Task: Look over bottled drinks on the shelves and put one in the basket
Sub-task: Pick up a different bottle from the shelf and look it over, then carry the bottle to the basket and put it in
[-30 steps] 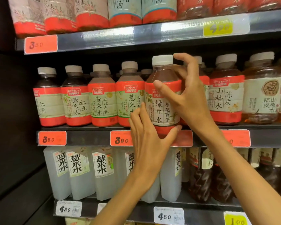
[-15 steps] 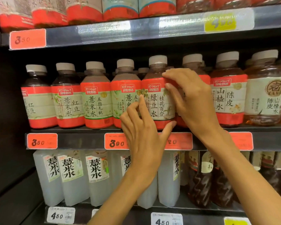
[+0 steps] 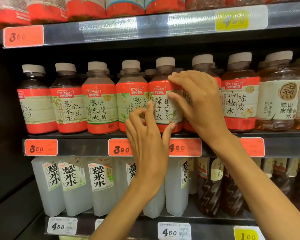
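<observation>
A small bottled drink with a red-and-cream label and a white cap stands upright on the middle shelf, in a row of like bottles. My right hand wraps its right side, fingertips on its shoulder and label. My left hand is at its lower left, with the thumb against the base, the index finger along the left edge and the other fingers curled. No basket is in view.
Similar red-label bottles stand close on the left, and a hawthorn drink on the right. Tall cloudy white bottles and dark bottles fill the shelf below. The upper shelf hangs just above the caps. A dark cabinet wall closes the left.
The bottle, lifted out in front of the shelf a second ago, has gone back and down into its row. Both hands followed it in and stay on it.
</observation>
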{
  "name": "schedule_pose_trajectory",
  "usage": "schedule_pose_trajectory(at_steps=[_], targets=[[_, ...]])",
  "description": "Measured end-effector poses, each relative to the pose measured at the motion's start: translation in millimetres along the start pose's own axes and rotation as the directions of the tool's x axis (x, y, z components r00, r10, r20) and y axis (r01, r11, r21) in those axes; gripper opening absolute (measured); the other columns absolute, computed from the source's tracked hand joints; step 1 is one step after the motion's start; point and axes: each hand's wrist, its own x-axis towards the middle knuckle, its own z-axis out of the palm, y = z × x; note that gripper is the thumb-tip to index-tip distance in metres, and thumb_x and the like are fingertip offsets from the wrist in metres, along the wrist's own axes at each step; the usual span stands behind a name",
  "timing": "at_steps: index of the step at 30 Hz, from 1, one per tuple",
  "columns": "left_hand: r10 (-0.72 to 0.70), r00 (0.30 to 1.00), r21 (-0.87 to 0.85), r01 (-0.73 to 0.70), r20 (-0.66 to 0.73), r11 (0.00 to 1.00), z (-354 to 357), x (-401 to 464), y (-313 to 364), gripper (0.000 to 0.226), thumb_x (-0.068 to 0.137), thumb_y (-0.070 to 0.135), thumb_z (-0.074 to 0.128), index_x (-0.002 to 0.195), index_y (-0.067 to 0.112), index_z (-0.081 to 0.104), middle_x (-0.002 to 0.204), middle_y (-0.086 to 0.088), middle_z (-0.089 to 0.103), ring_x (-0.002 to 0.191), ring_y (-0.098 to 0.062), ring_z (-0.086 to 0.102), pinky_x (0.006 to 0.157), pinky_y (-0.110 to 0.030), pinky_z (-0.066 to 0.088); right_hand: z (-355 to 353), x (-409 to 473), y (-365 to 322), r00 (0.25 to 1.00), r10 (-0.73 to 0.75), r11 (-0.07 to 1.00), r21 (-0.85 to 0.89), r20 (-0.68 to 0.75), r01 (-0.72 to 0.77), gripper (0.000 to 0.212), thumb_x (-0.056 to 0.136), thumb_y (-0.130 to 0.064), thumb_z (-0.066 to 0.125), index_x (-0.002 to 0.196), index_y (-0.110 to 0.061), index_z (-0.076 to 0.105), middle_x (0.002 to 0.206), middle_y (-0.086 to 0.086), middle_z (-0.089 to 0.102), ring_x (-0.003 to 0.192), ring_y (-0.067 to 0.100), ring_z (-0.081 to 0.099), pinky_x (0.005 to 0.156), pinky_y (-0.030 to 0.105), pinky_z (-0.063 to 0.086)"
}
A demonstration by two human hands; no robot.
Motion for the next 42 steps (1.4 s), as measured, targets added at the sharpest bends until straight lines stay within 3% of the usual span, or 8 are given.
schedule_pose_trajectory(at_steps=[7,11,17,26,30,33,38,42], targets=[[0.006,1.0,-0.059,-0.004,0.024,0.998,-1.4,-0.3,2.2,0.068,0.087,0.031,0.067,0.144,0.008,0.036,0.128,-0.014,0.044,0.117,-0.024,0.037,0.098,-0.024,0.024,-18.5,-2.1,9.8,0.983,0.155,0.987,0.049,-0.102,-0.151,0.037,0.091,-0.02,0.064,0.123,-0.002,0.059,0.122,0.014,0.06,0.121,0.031,0.05,0.103,0.035,0.034],[0.067,0.998,-0.191,-0.068,-0.008,0.979,-1.8,-0.3,11.7,0.057,0.087,0.016,0.068,0.138,0.008,0.043,0.126,-0.012,0.044,0.117,-0.018,0.035,0.1,-0.019,0.025,-27.6,-2.0,24.7,0.952,0.296,0.929,-0.208,-0.072,-0.305,0.057,0.094,-0.044,0.054,0.13,0.001,0.051,0.126,0.022,0.055,0.126,0.039,0.043,0.105,0.041,0.026],[0.19,0.981,-0.155,-0.181,0.046,0.971,8.4,-2.8,26.2,0.046,0.084,0.018,0.07,0.127,0.012,0.057,0.128,-0.009,0.048,0.116,-0.019,0.033,0.099,-0.025,0.029,-27.4,-0.3,36.6,0.946,0.308,0.889,-0.384,0.101,-0.248,0.081,0.088,-0.07,0.039,0.124,0.002,0.05,0.12,0.019,0.059,0.122,0.032,0.044,0.113,0.045,0.013],[0.182,0.964,-0.116,-0.161,0.196,0.98,13.9,-9.6,29.7,0.078,0.08,0.055,0.064,0.142,0.014,0.04,0.146,-0.006,0.031,0.129,-0.019,0.017,0.107,-0.035,0.019,-45.6,-9.6,27.0,0.949,0.316,0.932,0.184,0.006,-0.312,0.073,0.075,-0.048,0.07,0.129,-0.002,0.051,0.118,0.013,0.052,0.113,0.02,0.046,0.103,0.036,0.035],[0.175,0.955,-0.266,-0.109,0.239,0.958,5.9,-14.5,35.8,0.09,0.074,0.064,0.057,0.145,0.015,0.032,0.146,-0.002,0.03,0.132,-0.014,0.019,0.113,-0.038,0.024,-53.3,-18.5,15.4,0.953,0.304,0.891,0.358,-0.016,-0.278,0.066,0.077,-0.029,0.079,0.129,0.002,0.05,0.114,0.01,0.044,0.105,0.005,0.045,0.093,0.011,0.038],[0.09,0.94,-0.505,0.095,0.328,0.858,-8.1,-20.2,39.3,0.089,0.068,0.064,0.062,0.142,0.025,0.031,0.139,0.01,0.039,0.13,-0.003,0.036,0.105,-0.025,0.039,-63.0,-21.6,4.9,0.911,0.409,0.764,0.529,0.046,-0.37,0.061,0.076,-0.033,0.076,0.125,-0.005,0.054,0.109,0.002,0.048,0.099,-0.005,0.05,0.085,0.011,0.043],[0.07,0.884,-0.721,0.329,0.463,0.61,-30.1,-31.5,43.6,0.055,0.068,0.047,0.07,0.119,0.033,0.054,0.106,0.026,0.068,0.1,0.008,0.063,0.076,-0.005,0.047,-74.7,-29.7,-15.2,0.799,0.539,0.435,0.724,0.267,-0.535,0.058,0.075,-0.035,0.073,0.125,-0.011,0.058,0.117,0.013,0.064,0.106,0.021,0.066,0.09,0.042,0.055],[0.096,0.779,-0.733,0.531,0.62,0.424,-42.4,-49.2,38.7,0.052,0.067,0.046,0.072,0.114,0.027,0.061,0.109,0.009,0.073,0.104,-0.007,0.068,0.079,-0.016,0.052,-85.4,-30.4,-13.5,0.723,0.466,-0.035,0.827,0.51,-0.561,0.047,0.086,-0.047,0.049,0.116,-0.013,0.061,0.107,0.007,0.07,0.103,0.023,0.067,0.086,0.034,0.056]])
